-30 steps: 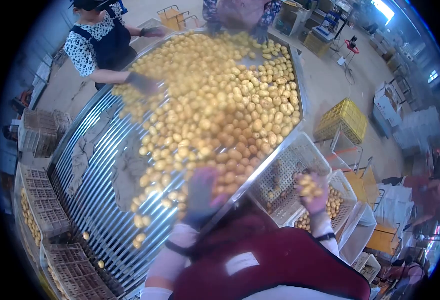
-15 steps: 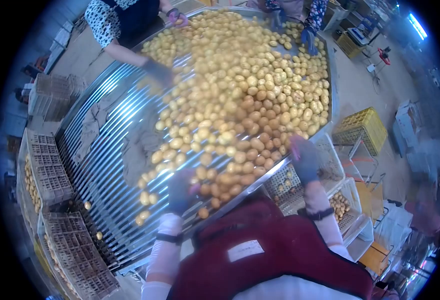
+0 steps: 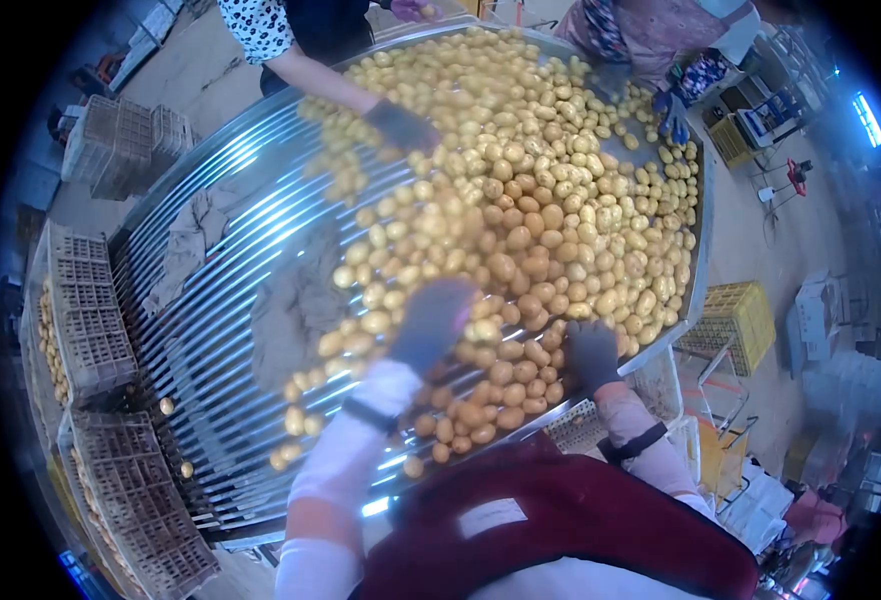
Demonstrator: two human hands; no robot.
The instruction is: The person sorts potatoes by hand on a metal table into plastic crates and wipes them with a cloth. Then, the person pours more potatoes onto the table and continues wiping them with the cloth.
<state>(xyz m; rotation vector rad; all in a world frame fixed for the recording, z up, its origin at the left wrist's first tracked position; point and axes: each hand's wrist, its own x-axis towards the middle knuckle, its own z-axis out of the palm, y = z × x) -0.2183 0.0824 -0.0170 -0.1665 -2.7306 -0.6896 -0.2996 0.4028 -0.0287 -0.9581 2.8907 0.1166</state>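
Note:
Many yellow-brown potatoes cover the right part of a metal table with parallel bars. My left hand, in a dark glove, reaches over the potatoes near the middle; it is blurred and its fingers are hard to make out. At the right front, my right hand, also gloved, rests on potatoes by the table's edge, fingers pointing down among them. Whether either hand grips a potato is not visible. A grey cloth lies on the bars to the left of my left hand.
Across the table, a co-worker's gloved hand touches potatoes at the far left, and another co-worker's gloved hand is at the far right. Plastic crates line the left side. A yellow crate stands on the right.
My left hand has moved from the near edge forward and right, over the potatoes. My right hand has gone from the rim onto the potatoes. The view has shifted slightly.

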